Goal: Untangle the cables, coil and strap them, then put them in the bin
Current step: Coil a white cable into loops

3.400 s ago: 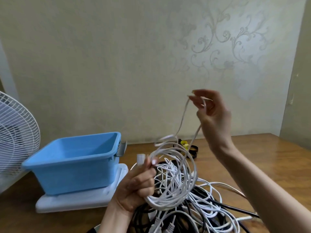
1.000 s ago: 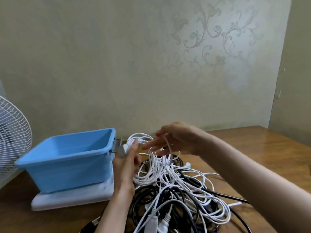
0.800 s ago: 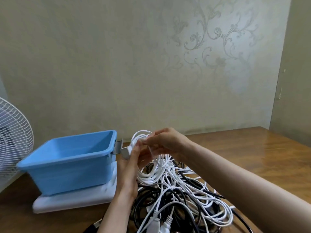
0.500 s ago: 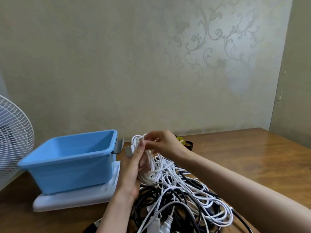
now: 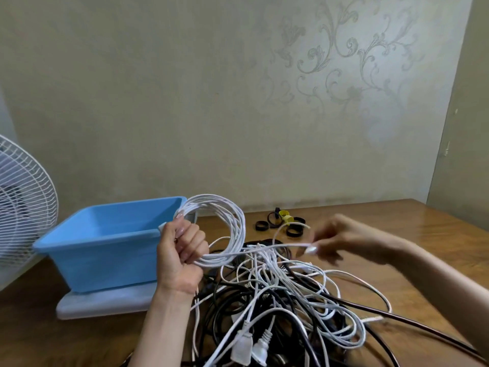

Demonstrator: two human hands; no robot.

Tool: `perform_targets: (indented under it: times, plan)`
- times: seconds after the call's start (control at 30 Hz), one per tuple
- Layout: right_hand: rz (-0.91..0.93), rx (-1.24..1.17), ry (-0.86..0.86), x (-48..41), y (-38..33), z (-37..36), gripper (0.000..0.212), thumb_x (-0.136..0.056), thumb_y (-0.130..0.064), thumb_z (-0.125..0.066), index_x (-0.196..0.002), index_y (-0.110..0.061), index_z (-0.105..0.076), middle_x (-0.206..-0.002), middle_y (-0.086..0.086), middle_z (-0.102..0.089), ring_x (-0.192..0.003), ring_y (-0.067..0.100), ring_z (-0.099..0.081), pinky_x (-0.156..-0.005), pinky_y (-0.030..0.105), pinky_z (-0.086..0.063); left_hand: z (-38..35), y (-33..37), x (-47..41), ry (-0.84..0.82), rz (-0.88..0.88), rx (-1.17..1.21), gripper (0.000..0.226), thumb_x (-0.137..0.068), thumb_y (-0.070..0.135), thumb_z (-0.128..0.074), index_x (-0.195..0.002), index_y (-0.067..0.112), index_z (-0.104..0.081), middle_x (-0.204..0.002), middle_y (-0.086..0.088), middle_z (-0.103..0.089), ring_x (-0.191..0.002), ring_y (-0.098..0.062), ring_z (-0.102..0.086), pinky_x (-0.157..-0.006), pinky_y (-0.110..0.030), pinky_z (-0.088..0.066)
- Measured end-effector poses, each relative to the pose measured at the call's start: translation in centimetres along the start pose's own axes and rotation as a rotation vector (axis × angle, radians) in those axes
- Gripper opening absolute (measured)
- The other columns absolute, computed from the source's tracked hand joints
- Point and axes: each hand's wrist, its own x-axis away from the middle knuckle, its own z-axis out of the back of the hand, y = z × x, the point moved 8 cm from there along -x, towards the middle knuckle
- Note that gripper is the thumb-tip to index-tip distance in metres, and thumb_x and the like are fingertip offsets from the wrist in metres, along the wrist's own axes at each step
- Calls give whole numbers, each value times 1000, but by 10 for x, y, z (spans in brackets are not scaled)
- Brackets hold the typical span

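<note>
Left hand (image 5: 181, 256) grips white cable coil (image 5: 229, 227) beside blue bin (image 5: 105, 256) | right hand (image 5: 344, 241), blurred, pinches loose strand (image 5: 287, 245) | cable tangle (image 5: 291, 295) lies near, beneath.

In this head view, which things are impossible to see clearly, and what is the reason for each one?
All in the head view:
right hand: motion blur; its hold on the white strand is unclear.
blue bin: the near wall hides its floor.
fan: cut off by the left edge.
cable pile: overlapping and cut off by the bottom edge; it cannot be counted.
straps: too small to tell their type.
</note>
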Motion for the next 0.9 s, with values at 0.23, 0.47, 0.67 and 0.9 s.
perform_targets:
  times: [0.23,0.47,0.67,0.9]
  plan:
    - [143,-339,472,16,17,101,58,-25,-51,-94,-69,-15,-77,-68,-3,-68,-61,4,-56,-60,14,-45,-29,-16,5,-380,178,136,33,-78,21,-71,-57,18,-45,-48,6,-22,-40,-6,-18,-33,-18,-26]
    - [344,329,440,8,-43,95,37,-67,-51,-77,-83,-18,-78,-77,-9,-70,-78,8,-60,-74,22,-50,-40,-34,24,-507,513,261,24,-98,18,-37,-74,17,-37,-50,9,-18,-41,-3,-15,-41,-18,-15]
    - [644,609,485,-13,-105,52,12,-83,-15,-70,-93,-15,-77,-91,4,-72,-81,10,-69,-77,22,-54,-46,-60,34,-517,619,107,26,-100,20,-32,-74,17,-36,-50,7,-18,-42,-4,-15,-41,-18,-18]
    - [446,-423,-43,-31,-104,0,33,-79,-6,-45,-93,-2,-74,-113,20,-68,-118,36,-58,-108,44,-41,-61,-74,47,-711,689,56,29,-103,31,-34,-81,15,-42,-58,5,-30,-43,-3,-23,-40,-16,-21]
